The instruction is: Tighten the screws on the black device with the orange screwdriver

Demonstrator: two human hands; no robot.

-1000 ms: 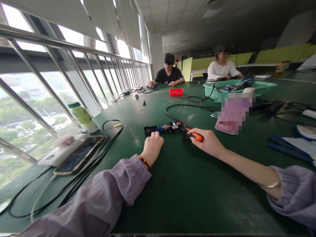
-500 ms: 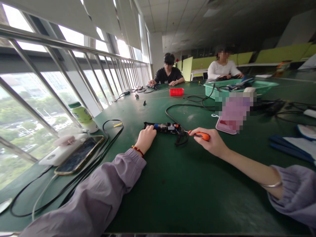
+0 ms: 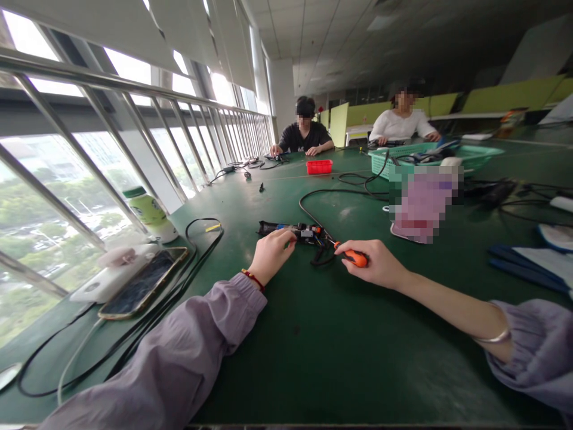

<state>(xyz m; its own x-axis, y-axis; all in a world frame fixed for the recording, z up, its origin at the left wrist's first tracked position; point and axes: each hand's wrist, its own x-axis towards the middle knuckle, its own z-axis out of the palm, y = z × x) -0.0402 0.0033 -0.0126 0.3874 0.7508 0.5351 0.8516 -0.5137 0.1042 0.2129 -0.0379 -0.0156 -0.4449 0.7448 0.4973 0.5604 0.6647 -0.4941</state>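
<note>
While our left hand (image 3: 271,255) pinches the opened gadget (image 3: 293,232), our right hand (image 3: 378,264) fingers wrap the orange screwdriver (image 3: 352,256).

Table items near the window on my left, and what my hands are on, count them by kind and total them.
Phones: 1
Bottles: 1
White power banks: 1
Orange-handled screwdrivers, in the right hand: 1
Opened black devices, under the left hand: 1
Total: 5

place: open-plan workshop floor | signs: long green counter (image 3: 340,358), cables (image 3: 344,192), parts basket (image 3: 478,156), red bin (image 3: 319,166), two seated workers (image 3: 305,134), window wall (image 3: 111,161)
</note>
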